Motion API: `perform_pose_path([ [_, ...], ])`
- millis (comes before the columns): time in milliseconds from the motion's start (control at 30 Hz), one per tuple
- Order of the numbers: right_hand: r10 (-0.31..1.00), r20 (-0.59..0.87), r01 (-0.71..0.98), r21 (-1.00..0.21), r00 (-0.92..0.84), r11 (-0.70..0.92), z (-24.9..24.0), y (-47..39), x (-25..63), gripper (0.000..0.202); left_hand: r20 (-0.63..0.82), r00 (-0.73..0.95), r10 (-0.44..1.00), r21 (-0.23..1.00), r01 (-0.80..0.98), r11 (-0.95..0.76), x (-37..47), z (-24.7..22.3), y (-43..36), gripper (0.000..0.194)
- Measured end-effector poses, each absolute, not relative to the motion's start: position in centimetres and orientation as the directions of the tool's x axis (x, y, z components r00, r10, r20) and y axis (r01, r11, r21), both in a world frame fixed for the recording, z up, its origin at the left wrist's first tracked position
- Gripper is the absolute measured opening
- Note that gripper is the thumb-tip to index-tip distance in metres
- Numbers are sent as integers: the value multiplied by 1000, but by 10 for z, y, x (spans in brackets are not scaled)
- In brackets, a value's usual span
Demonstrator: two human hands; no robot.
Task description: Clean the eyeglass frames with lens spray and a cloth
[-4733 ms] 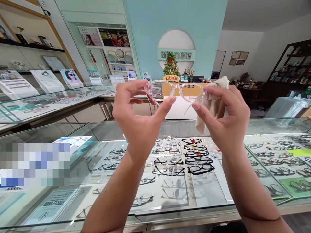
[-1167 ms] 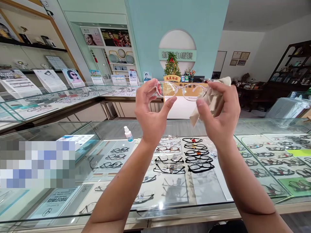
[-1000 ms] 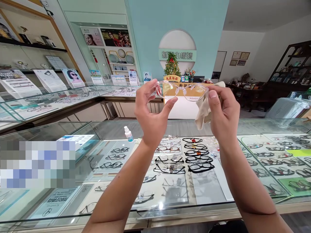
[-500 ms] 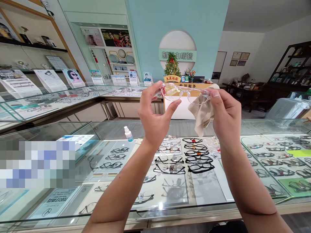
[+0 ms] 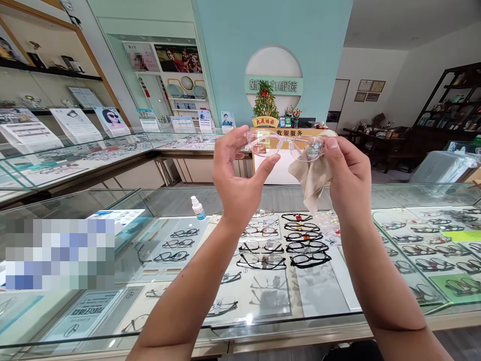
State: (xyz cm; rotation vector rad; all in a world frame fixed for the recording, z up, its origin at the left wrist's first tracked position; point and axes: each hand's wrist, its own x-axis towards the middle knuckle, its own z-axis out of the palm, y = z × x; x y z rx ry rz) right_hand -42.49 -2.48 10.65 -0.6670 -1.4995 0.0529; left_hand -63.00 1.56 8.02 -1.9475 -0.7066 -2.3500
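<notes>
A pair of clear, pinkish-rimmed eyeglasses (image 5: 286,141) is held up above the glass counter, lenses facing me. My left hand (image 5: 240,175) grips the frame's left end with its fingertips, the thumb held apart below the left lens. At the other end, my right hand (image 5: 347,173) pinches the frame between thumb and fingers. A beige cleaning cloth (image 5: 312,183) hangs down from the right hand, behind the right lens. The fingers behind the cloth are partly hidden.
Rows of eyeglasses (image 5: 308,247) lie on the glass counter (image 5: 263,321) below my hands. A small white spray bottle (image 5: 197,208) stands left of my left arm. More frames (image 5: 438,249) fill the display at right. Beyond is a cashier desk with a plant (image 5: 265,100).
The eyeglasses have tilted slightly, so the reflections in the lenses differ. Both hands keep their hold, and the view has shifted a little.
</notes>
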Motion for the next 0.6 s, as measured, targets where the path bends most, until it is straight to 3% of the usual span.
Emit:
perform_pose_path([
  [200,452,875,384,-484,176,786,110,-23,-419,30,928,-238,285,344,258,-903,-634,81,18,75],
  [433,416,887,411,-462,202,786,108,-12,-401,29,939,-267,217,299,323,-898,-641,85,21,77],
  [600,468,875,415,-475,128,776,110,-9,-398,20,898,-211,386,417,129,-900,-642,88,22,71],
])
